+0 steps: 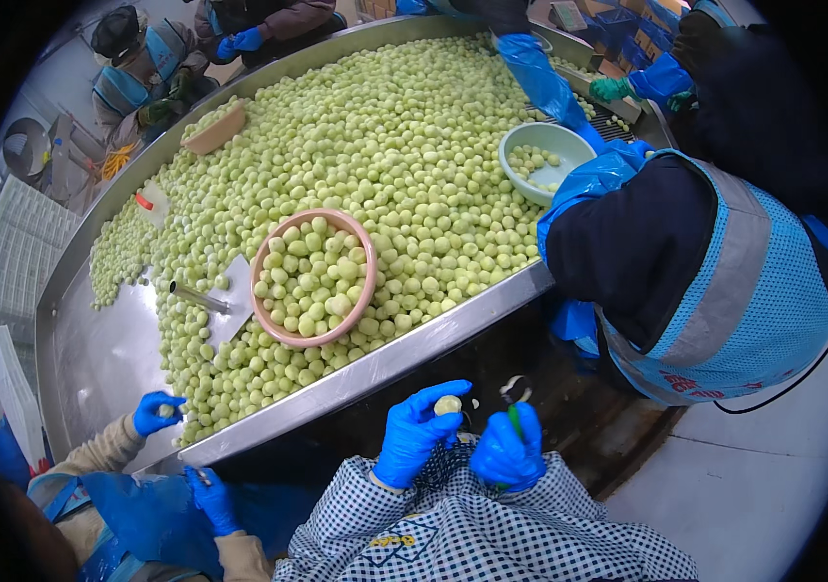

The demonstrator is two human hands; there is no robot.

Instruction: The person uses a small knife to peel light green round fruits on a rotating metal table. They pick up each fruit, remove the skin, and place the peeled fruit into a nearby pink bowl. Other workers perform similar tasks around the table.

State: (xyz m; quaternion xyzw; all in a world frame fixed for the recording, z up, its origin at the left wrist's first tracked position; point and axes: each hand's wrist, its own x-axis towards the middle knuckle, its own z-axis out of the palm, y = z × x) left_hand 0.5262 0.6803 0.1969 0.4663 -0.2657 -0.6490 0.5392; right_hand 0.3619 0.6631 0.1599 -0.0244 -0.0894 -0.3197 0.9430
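Note:
My left hand, in a blue glove, pinches a pale green round fruit between thumb and fingers. To its right, my right hand, gloved in the same blue, grips a green-handled tool with a curved, shiny metal head, perhaps a peeler. The tool's head points up, apart from the fruit. A small pale piece shows between the two hands. Both hands are on the near side of a metal table's raised rim. Beyond it, many similar pale green fruits are heaped.
A pink basin full of fruit sits near the rim, beside a metal scoop. Farther off are a light blue basin and an orange basin. A co-worker in a blue vest leans in at right; another's gloved hand holds fruit at left.

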